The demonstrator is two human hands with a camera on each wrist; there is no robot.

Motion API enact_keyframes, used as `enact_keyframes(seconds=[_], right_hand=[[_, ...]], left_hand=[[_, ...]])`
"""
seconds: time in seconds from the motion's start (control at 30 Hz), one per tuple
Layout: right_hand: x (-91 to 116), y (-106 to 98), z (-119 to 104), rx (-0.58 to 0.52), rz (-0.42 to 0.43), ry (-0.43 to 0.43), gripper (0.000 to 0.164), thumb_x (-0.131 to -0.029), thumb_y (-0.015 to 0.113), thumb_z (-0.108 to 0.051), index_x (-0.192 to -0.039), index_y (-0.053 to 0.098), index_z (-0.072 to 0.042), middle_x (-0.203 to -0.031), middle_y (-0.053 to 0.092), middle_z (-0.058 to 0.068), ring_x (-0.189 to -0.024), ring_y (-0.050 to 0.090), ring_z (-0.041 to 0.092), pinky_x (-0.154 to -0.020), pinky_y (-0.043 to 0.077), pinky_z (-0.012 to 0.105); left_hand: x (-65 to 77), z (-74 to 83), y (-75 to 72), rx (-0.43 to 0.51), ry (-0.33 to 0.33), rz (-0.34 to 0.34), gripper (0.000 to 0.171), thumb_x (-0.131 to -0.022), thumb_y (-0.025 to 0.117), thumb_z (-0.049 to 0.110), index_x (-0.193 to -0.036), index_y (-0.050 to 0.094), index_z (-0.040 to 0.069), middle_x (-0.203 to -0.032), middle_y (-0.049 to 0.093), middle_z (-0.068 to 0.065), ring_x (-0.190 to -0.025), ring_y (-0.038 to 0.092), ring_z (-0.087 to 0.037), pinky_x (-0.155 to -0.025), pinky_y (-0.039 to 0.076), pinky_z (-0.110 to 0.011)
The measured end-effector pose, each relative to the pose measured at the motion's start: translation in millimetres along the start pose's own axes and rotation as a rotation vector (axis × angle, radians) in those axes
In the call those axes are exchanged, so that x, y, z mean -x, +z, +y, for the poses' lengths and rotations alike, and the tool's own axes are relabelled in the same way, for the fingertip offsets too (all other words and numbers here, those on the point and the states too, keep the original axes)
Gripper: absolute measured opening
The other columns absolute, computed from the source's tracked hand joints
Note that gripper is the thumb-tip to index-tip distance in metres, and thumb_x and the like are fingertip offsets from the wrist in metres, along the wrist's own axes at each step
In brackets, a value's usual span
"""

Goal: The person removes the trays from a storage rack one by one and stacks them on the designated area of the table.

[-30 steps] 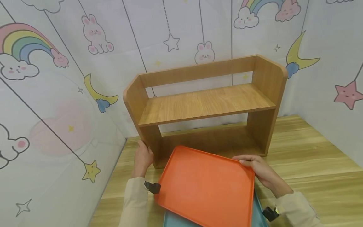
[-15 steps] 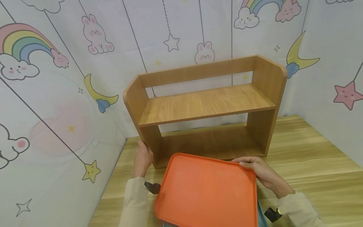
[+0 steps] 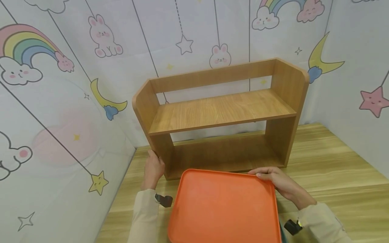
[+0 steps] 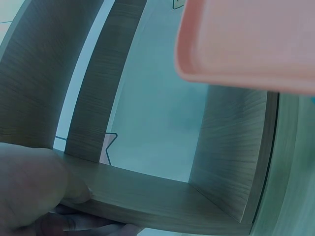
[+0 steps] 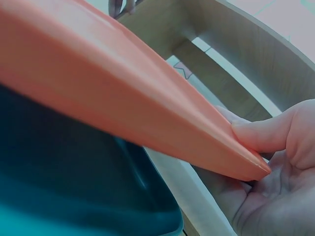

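My right hand (image 3: pixel 281 184) grips the far right corner of an orange tray (image 3: pixel 225 209), thumb on top and fingers beneath, as the right wrist view shows. Under it lies a blue-green tray (image 5: pixel 98 167), mostly covered in the head view; a gap separates the two at the right side. With my left hand (image 3: pixel 153 170) I hold the left side panel of a two-tier wooden shelf (image 3: pixel 222 109), thumb (image 4: pixel 74 189) inside and fingers outside. The orange tray's far edge is close in front of the shelf's lower board (image 3: pixel 225 152).
A wood-grain table (image 3: pixel 340 168) carries the shelf and extends to the right. White wall fabric (image 3: pixel 121 20) with cartoon prints stands behind and on both sides, with its left part close to my left arm.
The orange tray has turned slightly and its far left corner has come down toward me, covering more of the blue-green tray. My left hand keeps its hold on the shelf.
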State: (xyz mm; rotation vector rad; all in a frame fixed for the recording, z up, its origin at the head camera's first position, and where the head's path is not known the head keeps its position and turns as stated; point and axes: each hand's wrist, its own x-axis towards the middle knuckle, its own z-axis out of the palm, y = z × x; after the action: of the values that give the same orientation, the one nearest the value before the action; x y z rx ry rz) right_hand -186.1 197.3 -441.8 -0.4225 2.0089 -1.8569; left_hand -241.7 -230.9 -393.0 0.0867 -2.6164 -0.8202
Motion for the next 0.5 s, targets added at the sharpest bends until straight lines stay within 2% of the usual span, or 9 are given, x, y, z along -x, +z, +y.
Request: enact_keyframes(seconds=[0.5], right_hand=[[-6.2, -3.9, 1.6, 0.004, -0.042, 0.003, 0.040, -0.097, 0.053, -0.022, -0.128, 0.056, 0.003, -0.115, 0.067, 0.001, -0.098, 0.065, 0.016, -0.081, 0.053, 0.033]], left_hand=[[0.4, 1.8, -0.3, 0.002, -0.039, -0.012, 0.027, -0.094, 0.042, 0.006, -0.114, 0.034, -0.009, -0.098, 0.058, -0.037, -0.092, 0.060, -0.051, -0.075, 0.047, -0.057]])
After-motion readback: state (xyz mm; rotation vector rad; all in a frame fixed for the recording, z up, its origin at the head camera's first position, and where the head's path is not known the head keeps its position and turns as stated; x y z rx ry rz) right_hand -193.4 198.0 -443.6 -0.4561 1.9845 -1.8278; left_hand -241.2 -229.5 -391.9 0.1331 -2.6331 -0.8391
